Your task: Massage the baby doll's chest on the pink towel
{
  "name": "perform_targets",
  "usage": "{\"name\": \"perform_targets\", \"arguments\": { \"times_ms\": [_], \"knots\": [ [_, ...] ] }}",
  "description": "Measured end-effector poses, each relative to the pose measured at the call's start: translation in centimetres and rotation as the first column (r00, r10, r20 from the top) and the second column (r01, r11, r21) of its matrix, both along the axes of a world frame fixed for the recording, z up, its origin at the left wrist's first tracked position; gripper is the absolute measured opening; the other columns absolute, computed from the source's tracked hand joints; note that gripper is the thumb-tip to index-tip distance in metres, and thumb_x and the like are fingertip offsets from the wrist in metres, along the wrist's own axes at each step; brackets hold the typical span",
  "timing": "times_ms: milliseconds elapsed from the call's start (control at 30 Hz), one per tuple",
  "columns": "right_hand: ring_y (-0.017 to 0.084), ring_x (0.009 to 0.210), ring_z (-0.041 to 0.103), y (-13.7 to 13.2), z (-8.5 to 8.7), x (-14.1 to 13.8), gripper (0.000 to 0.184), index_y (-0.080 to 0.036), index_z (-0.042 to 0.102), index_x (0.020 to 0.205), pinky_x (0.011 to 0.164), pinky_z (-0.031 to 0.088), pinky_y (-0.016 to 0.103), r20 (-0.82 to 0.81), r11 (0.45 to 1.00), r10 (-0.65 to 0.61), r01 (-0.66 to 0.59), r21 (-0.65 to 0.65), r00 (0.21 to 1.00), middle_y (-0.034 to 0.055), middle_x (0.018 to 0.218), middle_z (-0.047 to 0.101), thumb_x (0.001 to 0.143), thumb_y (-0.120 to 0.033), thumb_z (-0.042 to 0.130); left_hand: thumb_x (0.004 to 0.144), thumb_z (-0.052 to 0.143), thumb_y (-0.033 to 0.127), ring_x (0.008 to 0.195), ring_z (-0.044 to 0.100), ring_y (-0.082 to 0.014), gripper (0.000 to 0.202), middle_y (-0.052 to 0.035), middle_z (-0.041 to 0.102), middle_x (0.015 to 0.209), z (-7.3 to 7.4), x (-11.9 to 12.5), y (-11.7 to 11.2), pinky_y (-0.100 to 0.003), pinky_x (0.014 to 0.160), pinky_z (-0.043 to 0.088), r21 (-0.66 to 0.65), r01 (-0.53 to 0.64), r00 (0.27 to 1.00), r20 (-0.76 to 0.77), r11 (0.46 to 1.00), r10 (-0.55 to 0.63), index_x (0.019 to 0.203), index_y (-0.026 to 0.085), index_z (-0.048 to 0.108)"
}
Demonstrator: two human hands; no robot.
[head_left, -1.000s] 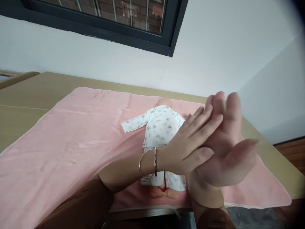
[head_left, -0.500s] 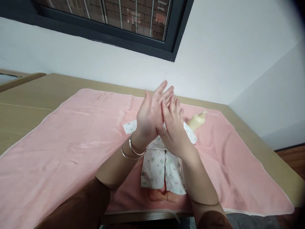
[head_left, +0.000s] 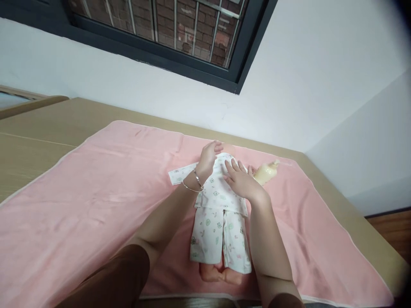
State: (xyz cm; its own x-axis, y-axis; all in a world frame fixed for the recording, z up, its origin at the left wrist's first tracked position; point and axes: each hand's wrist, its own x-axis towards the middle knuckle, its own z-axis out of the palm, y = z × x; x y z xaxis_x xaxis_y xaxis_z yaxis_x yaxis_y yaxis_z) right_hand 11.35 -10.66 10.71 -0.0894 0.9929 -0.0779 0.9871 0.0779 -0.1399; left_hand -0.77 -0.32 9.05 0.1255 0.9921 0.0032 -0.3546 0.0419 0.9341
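A baby doll (head_left: 221, 188) in a white printed top and trousers lies on its back, its bare feet toward me and its head mostly hidden behind my hands. My left hand (head_left: 209, 157), with bracelets at the wrist, is by the doll's left-side shoulder and neck, fingers extended and nothing in them. Over the chest on the other side is my right hand (head_left: 239, 177), fingers spread and holding nothing. Whether either palm touches the doll I cannot tell. Just beyond the right hand lies a pale yellow bottle (head_left: 266, 172) on its side.
Under the doll spreads a pink blanket (head_left: 122, 188) with a pale hem, wrinkled in places. It covers much of a wooden table (head_left: 93, 112). A white wall (head_left: 180, 109) and a dark-framed window (head_left: 205, 70) rise behind the table.
My hands were together, raised above the doll with palms touching. Now they are apart and lower, one on each side of its upper body.
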Motion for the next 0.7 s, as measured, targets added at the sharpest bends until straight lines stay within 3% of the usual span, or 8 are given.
{"name": "perform_targets", "arguments": {
  "times_ms": [133, 200, 333, 467, 600, 700],
  "knots": [
    [0.037, 0.153, 0.01, 1.1, -0.5, 0.3, 0.06, -0.018, 0.027, 0.157, 0.118, 0.009, 0.068, -0.032, 1.0, 0.005, -0.004, 0.029, 0.999, 0.0139, 0.165, 0.016, 0.1, -0.034, 0.036, 0.092, 0.042, 0.032, 0.097, 0.066, -0.0218, 0.028, -0.0104, 0.071, 0.095, -3.7, 1.6, 1.5, -0.034, 0.092, 0.048, 0.145, -0.145, 0.958, -0.228, 0.979, 0.175, 0.084, 0.016, 0.064],
    [0.034, 0.153, 0.013, 2.2, -1.2, 0.4, 0.057, -0.018, 0.032, 0.155, 0.118, 0.007, 0.069, -0.088, 0.998, 0.035, -0.03, 0.063, 0.995, 0.0125, 0.164, 0.019, 0.099, -0.026, 0.035, 0.092, 0.043, 0.031, 0.093, 0.065, -0.0208, 0.027, -0.0077, 0.071, 0.089, -5.3, 1.9, 1.5, -0.033, 0.09, 0.047, 0.236, -0.159, 0.921, -0.315, 0.959, 0.23, 0.077, 0.018, 0.062],
    [0.025, 0.151, 0.026, 4.7, -3.2, 0.8, 0.055, -0.021, 0.045, 0.148, 0.121, 0.009, 0.064, -0.241, 0.985, 0.036, 0.006, 0.171, 0.97, 0.0103, 0.16, 0.034, 0.095, -0.016, 0.031, 0.096, 0.039, 0.029, 0.097, 0.064, -0.0188, 0.027, -0.0065, 0.071, 0.095, -7.5, 2.1, 1.0, -0.029, 0.09, 0.047, 0.391, -0.141, 0.914, -0.301, 0.91, 0.271, 0.084, 0.019, 0.062],
    [0.023, 0.148, 0.033, 6.4, -5.6, 1.1, 0.051, -0.017, 0.053, 0.142, 0.123, 0.021, 0.05, -0.284, 0.966, 0.119, -0.044, 0.256, 0.952, 0.0114, 0.155, 0.043, 0.095, -0.02, 0.033, 0.1, 0.035, 0.034, 0.1, 0.065, -0.0186, 0.032, -0.0072, 0.072, 0.101, -8.3, 2.2, 0.9, -0.029, 0.091, 0.048, 0.393, -0.177, 0.895, -0.318, 0.902, 0.314, 0.092, 0.02, 0.063],
    [0.024, 0.148, 0.033, 7.6, -7.2, 2.2, 0.049, -0.013, 0.055, 0.141, 0.123, 0.022, 0.048, -0.232, 0.936, 0.17, -0.084, 0.342, 0.958, 0.0134, 0.153, 0.045, 0.097, -0.029, 0.038, 0.102, 0.033, 0.037, 0.099, 0.066, -0.0192, 0.036, -0.0071, 0.072, 0.1, -8.5, 2.3, 1.0, -0.03, 0.092, 0.048, 0.399, -0.189, 0.865, -0.365, 0.897, 0.345, 0.092, 0.021, 0.063],
    [0.024, 0.149, 0.03, 7.9, -7.7, 3.5, 0.053, -0.013, 0.051, 0.144, 0.122, 0.022, 0.048, -0.248, 0.945, 0.148, -0.063, 0.32, 0.958, 0.0139, 0.156, 0.041, 0.099, -0.038, 0.038, 0.102, 0.032, 0.038, 0.1, 0.066, -0.0197, 0.036, -0.0072, 0.072, 0.101, -8.6, 2.3, 0.9, -0.031, 0.093, 0.047, 0.423, -0.178, 0.859, -0.374, 0.888, 0.35, 0.093, 0.022, 0.063]
  ]
}}
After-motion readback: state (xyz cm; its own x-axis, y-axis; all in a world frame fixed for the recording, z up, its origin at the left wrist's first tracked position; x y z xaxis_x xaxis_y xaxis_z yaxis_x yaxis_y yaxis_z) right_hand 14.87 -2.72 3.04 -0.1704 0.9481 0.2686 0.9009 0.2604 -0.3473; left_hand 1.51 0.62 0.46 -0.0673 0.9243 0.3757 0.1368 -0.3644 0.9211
